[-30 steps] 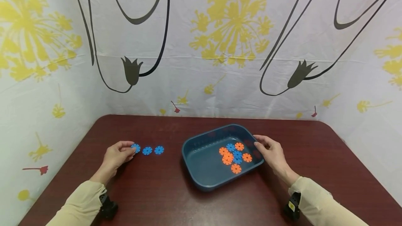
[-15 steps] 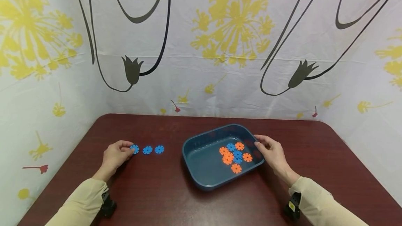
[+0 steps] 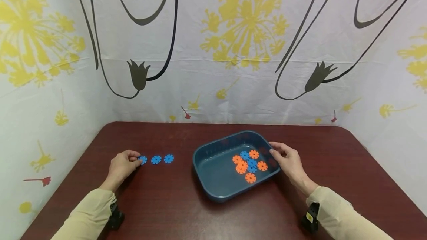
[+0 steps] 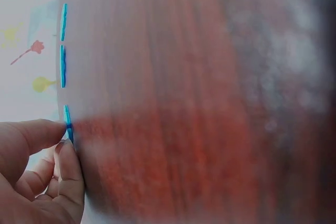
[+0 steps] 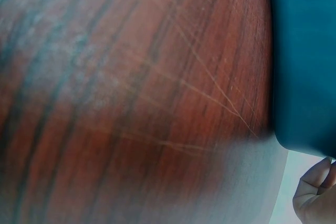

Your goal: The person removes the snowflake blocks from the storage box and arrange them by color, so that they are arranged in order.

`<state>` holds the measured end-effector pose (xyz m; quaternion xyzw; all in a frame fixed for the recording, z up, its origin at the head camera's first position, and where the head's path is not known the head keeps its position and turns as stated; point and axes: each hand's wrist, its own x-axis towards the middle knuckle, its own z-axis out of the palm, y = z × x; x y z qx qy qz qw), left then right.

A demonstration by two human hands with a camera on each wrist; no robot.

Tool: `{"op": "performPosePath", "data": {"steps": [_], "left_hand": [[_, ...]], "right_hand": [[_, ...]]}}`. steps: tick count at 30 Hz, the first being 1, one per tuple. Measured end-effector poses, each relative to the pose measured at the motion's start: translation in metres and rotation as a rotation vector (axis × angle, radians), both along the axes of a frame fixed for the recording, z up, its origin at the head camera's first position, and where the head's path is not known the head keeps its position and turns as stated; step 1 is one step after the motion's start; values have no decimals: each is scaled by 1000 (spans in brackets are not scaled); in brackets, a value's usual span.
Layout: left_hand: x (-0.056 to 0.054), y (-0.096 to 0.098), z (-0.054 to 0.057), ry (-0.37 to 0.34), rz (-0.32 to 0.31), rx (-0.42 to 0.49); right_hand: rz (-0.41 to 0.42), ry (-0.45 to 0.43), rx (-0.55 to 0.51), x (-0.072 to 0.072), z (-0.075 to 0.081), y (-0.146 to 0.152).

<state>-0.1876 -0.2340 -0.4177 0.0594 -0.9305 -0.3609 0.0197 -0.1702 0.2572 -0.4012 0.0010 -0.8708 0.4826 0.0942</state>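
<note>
Three blue notched discs lie in a row on the left of the table. My left hand [image 3: 121, 167] pinches the leftmost blue disc [image 3: 143, 160] between thumb and fingers. In the left wrist view that disc [image 4: 67, 115] stands slightly tilted against the line of the other two. The middle disc [image 3: 156, 159] and the right disc [image 3: 168, 158] lie flat, with small gaps between them. My right hand [image 3: 291, 163] grips the right end of a dark blue tray [image 3: 213, 196], thumb at the rim. Inside the tray, orange discs [image 3: 250, 177] and blue discs [image 3: 244, 155] lie grouped toward the right.
The dark red-brown table [image 3: 166, 210] has rounded far corners. A patterned white cloth [image 3: 220, 95] hangs behind it and along both sides. The tray sits at an angle right of the blue row, with bare tabletop between them.
The leftmost blue disc and my left fingers have shifted slightly left and toward me. The tray and my right hand hold their place.
</note>
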Motion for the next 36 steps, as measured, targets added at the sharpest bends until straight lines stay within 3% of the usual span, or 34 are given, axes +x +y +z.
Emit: {"op": "performPosePath", "data": {"steps": [10, 16, 21, 26, 29, 36], "left_hand": [[1, 1, -2, -14, 10, 83], [-2, 19, 6, 62, -2, 110], [-5, 58, 21, 100, -75, 270], [-3, 110, 34, 53, -162, 478], [1, 141, 39, 25, -217, 559], [2, 195, 47, -36, -344, 615]], "right_hand": [[16, 13, 3, 0, 0, 1], [19, 17, 8, 0, 1, 1], [12, 17, 3, -1, 1, 1], [6, 15, 0, 0, 0, 1], [7, 16, 0, 0, 0, 0], [8, 18, -3, 0, 0, -1]]}}
